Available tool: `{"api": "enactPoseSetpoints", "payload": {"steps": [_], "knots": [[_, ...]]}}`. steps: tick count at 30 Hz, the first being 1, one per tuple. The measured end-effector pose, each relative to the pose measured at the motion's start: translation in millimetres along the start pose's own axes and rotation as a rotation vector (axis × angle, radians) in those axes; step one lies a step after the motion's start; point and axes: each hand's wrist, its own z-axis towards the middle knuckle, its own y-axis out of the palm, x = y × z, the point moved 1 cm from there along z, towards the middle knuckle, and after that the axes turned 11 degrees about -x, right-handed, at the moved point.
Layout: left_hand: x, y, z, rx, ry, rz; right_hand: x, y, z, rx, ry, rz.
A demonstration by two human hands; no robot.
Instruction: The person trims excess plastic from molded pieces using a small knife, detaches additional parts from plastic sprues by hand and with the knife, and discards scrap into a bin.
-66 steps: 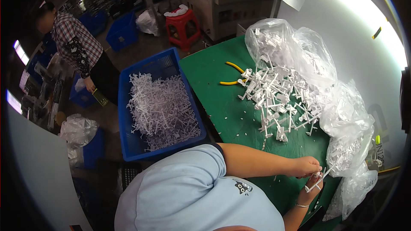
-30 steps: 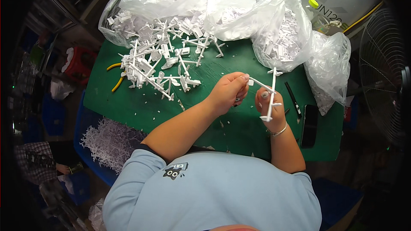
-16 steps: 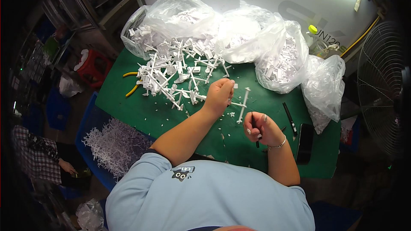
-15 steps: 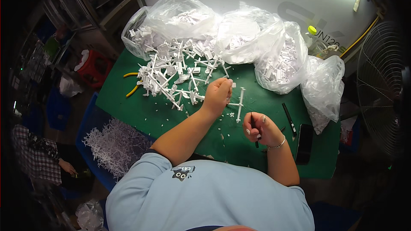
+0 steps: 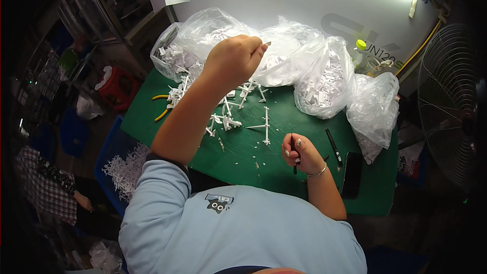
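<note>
My left hand [image 5: 234, 60] is raised over the far part of the green table, in front of the plastic bags. Its fingers are pinched on a small white plastic piece [image 5: 268, 44], of which only the tip shows. Lower right, my right hand [image 5: 308, 156] is closed around a slim black tool [image 5: 295, 169]; its kind is unclear. Between the hands, a T-shaped white plastic runner [image 5: 267, 122] lies on the table. Left of it is a heap of white moulded parts [image 5: 231, 121], partly hidden by my left forearm.
Clear bags of white parts [image 5: 327, 78] line the back. Yellow-handled pliers [image 5: 161, 115] lie left. A black pen-like item [image 5: 333, 144] and a phone [image 5: 352, 175] lie right. A blue bin [image 5: 114, 144] holds white scraps. A fan [image 5: 451, 106] stands right; another person [image 5: 48, 187] is far left.
My left hand has risen away from the white runner, toward the bags, with the small piece in its fingers. My right hand keeps the black tool and has barely moved.
</note>
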Motion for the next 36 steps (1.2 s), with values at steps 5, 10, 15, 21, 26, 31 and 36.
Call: {"api": "enactPoseSetpoints", "payload": {"steps": [5,10,15,21,26,31,36], "knots": [[23,11,15,-0.117,0.076,-0.054,-4,-1,-2,0.061,-0.027,-0.014],[70,52,25,-0.291,0.209,-0.164,-4,-6,0,0.279,-0.028,-0.042],[73,102,38,-0.475,0.009,-0.226,-10,-11,-4,0.455,-0.183,0.025],[72,125,16,-0.861,0.137,-0.394,-21,-14,-8,0.787,-0.594,-0.199],[77,134,19,-0.964,0.168,-0.432,-26,-20,-14,0.940,-0.717,-0.321],[50,181,58,-0.569,0.009,-0.744,-56,-6,-33,1.168,-0.907,-0.678],[39,223,71,-0.285,0.140,-0.836,-113,10,-62,1.344,-0.883,-1.077]]}}
